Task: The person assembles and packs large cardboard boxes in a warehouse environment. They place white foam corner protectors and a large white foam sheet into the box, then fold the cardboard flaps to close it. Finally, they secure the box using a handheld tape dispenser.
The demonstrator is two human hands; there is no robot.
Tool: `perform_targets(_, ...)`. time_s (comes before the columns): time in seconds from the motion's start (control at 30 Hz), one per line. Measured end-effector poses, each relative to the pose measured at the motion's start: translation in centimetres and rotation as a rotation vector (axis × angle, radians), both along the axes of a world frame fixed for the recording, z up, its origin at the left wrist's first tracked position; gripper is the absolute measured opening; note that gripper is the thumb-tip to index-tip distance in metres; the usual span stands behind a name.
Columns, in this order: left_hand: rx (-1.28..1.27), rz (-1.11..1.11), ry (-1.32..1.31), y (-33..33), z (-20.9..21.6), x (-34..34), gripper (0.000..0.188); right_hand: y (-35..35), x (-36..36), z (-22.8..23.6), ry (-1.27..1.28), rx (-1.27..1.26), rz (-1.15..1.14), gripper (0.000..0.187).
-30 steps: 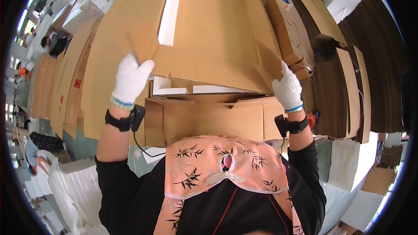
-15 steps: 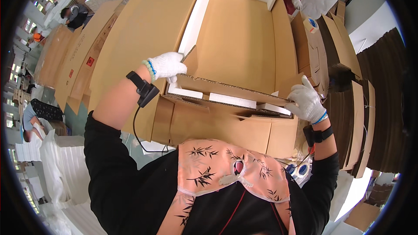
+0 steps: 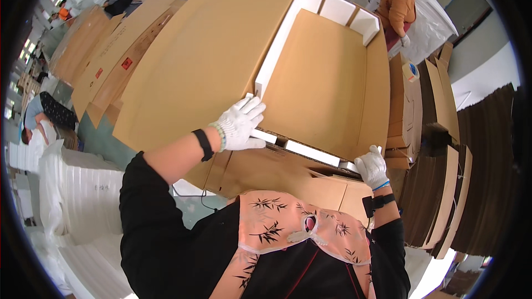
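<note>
A long open cardboard box point(image 3: 316, 83) lies in front of me, its inner walls lined with white foam pieces point(image 3: 338, 10) at the far end and along the left side. More foam blocks point(image 3: 312, 153) sit in the near end wall. My left hand point(image 3: 242, 124), in a white knit glove, rests on the near left corner with its fingers stretched out and slightly spread. At the near right corner, my right hand point(image 3: 372, 167), gloved too, has its fingers curled over the box's edge. Its palm side is hidden.
A broad cardboard sheet point(image 3: 205, 50) spreads left of the box. Folded cartons point(image 3: 402, 111) and a tape roll point(image 3: 410, 71) stand right, before stacked cardboard point(image 3: 487, 171). White foam sheets point(image 3: 83, 188) are piled at left. A co-worker point(image 3: 400, 8) stands at the far right.
The near end flap, raised between my hands before, is now folded down along the near wall. My left hand has gone from gripping to lying flat on the corner. The view has shifted.
</note>
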State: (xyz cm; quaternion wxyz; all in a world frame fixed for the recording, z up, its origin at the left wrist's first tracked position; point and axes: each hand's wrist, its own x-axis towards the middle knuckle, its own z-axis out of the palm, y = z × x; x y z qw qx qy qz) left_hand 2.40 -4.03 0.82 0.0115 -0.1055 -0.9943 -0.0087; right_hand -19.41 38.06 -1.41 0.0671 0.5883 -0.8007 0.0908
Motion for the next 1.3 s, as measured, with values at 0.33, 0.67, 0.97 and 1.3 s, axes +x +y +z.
perform_targets(0.33, -0.180, 0.212, -0.064, 2.2, 0.7, -0.1, 0.071, 0.0, -1.3, -1.4, 0.230, -0.158, 0.244, 0.009)
perform_targets(0.67, -0.162, 0.577, -0.024, 6.3, -1.0, 1.5, 0.060, -0.1, 0.3, -0.1, 0.058, -0.117, -0.104, 0.026)
perform_targets(0.97, -0.190, 0.587, -0.094, 6.5, -1.3, 1.0, 0.055, 1.2, 0.7, -0.4, 0.171, -0.095, -0.431, 0.033)
perform_targets(1.3, -0.128, 0.609, -0.027, 6.3, -1.9, 1.3, 0.053, -0.4, 1.0, 0.1, 0.034, 0.137, 0.049, 0.024)
